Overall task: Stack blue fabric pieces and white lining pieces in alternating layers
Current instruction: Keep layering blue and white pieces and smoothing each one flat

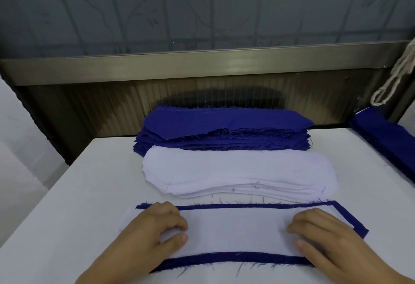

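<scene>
White lining piece (235, 232) lies on a blue fabric piece (235, 258), blue border showing on far, near and right edges. Left hand (155, 234) and right hand (325, 236) rest on the lining's ends, fingers loosely curled, pressing, gripping nothing. Behind on the white table (89, 182): white lining stack (240, 171), then blue fabric stack (224, 129).

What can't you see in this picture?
- Head view: the blue piece is mostly covered by the white lining piece; only its edges show.
- The left hand and right hand hide the lining's ends.
- Blue pile at right: cut off by the frame edge.
</scene>
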A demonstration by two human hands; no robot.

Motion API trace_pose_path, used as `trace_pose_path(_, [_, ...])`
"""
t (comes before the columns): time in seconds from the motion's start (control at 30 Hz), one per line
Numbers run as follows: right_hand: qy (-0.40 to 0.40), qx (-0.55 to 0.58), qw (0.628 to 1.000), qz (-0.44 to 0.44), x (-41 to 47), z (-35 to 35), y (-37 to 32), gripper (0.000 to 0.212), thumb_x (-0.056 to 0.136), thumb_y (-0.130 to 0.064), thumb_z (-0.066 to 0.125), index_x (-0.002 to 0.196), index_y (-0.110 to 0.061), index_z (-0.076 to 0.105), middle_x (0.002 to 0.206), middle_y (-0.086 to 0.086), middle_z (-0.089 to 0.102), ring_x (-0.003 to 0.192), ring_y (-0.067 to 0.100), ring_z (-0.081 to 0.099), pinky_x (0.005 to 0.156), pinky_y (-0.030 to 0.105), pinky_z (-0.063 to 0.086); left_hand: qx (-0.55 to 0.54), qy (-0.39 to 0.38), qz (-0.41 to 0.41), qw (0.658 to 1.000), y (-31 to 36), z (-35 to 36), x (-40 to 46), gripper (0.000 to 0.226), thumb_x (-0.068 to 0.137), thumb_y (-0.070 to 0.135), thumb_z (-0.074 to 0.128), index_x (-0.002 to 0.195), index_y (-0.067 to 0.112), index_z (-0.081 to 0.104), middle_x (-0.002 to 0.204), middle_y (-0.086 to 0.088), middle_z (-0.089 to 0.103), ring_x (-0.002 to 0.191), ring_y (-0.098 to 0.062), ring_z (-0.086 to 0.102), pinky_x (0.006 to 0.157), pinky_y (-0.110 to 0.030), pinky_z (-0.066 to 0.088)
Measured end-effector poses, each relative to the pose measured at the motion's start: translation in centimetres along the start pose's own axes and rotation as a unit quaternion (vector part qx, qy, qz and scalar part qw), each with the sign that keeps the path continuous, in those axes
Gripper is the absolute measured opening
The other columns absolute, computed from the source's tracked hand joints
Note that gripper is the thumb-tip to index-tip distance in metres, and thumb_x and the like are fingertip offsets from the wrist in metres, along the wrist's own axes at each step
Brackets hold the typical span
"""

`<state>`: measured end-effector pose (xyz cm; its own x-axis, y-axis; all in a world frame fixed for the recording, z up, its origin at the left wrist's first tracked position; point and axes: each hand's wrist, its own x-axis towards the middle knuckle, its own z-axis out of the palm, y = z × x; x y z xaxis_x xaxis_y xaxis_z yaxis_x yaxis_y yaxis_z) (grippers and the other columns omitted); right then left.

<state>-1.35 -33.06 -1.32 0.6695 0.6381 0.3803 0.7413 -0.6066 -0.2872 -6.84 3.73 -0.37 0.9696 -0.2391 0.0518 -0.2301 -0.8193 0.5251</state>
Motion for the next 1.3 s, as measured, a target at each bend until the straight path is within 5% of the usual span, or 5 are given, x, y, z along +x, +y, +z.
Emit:
trace_pose_path(0.53, [0.021, -0.069, 0.993, 0.097, -0.1, 0.0, 0.6, 0.029, 0.058, -0.007, 0.077, 0.08, -0.025, 0.071, 0.086, -0.016, 0.06, 0.077, 0.001, 0.05, 0.068, 0.017, 0.042, 0.008, 0.006, -0.038, 0.999, -1.6, 0.4, 0.1, 0.027, 0.086, 0.026, 0.064, 0.101, 0.048, 0.058, 0.114, 0.037, 0.04, 0.111, 0.009, 0.038, 0.093, -0.005, 0.029])
trace_pose_path(0.9, [0.067, -0.13, 0.972, 0.182, 0.9, -0.4, 2.0, 0.04, 0.043, 0.01, 0.084, 0.06, -0.018, 0.06, 0.058, -0.011, 0.051, 0.049, 0.01, 0.048, 0.038, 0.023, 0.039, 0.029, 0.202, -0.101, 0.974, -1.8, -0.3, 0.7, 0.031, 0.077, 0.008, 0.071, 0.069, 0.035, 0.059, 0.078, 0.021, 0.058, 0.08, 0.001, 0.055, 0.067, -0.011, 0.043])
trace_pose_path(1.03, [0.1, -0.076, 0.979, 0.163, 3.2, -1.6, 2.2, 0.031, 0.065, -0.001, 0.081, 0.082, -0.023, 0.066, 0.072, -0.017, 0.056, 0.067, 0.004, 0.053, 0.049, 0.019, 0.042, 0.082, 0.277, -0.082, 0.954, -0.5, -1.6, 3.3, 0.021, 0.082, 0.019, 0.071, 0.082, 0.038, 0.06, 0.084, 0.031, 0.053, 0.079, 0.002, 0.055, 0.058, -0.004, 0.039])
trace_pose_path(1.13, [0.13, -0.066, 0.978, 0.151, 7.1, -2.2, 3.6, 0.025, 0.08, -0.01, 0.074, 0.101, -0.021, 0.067, 0.087, -0.014, 0.058, 0.079, 0.004, 0.052, 0.065, 0.01, 0.037, 0.12, 0.334, -0.066, 0.933, -0.2, -2.3, 6.9, 0.017, 0.084, 0.023, 0.069, 0.1, 0.029, 0.067, 0.1, 0.017, 0.062, 0.084, -0.001, 0.056, 0.075, -0.009, 0.038])
trace_pose_path(1.3, [0.11, -0.085, 0.977, 0.164, 14.1, -1.9, 6.8, 0.042, 0.09, -0.014, 0.064, 0.131, -0.017, 0.056, 0.129, 0.0, 0.059, 0.117, 0.018, 0.053, 0.095, 0.025, 0.039, 0.152, 0.279, -0.04, 0.947, -0.1, -3.0, 13.6, 0.046, 0.094, 0.024, 0.058, 0.138, 0.015, 0.049, 0.143, 0.001, 0.047, 0.132, -0.016, 0.041, 0.109, -0.023, 0.024])
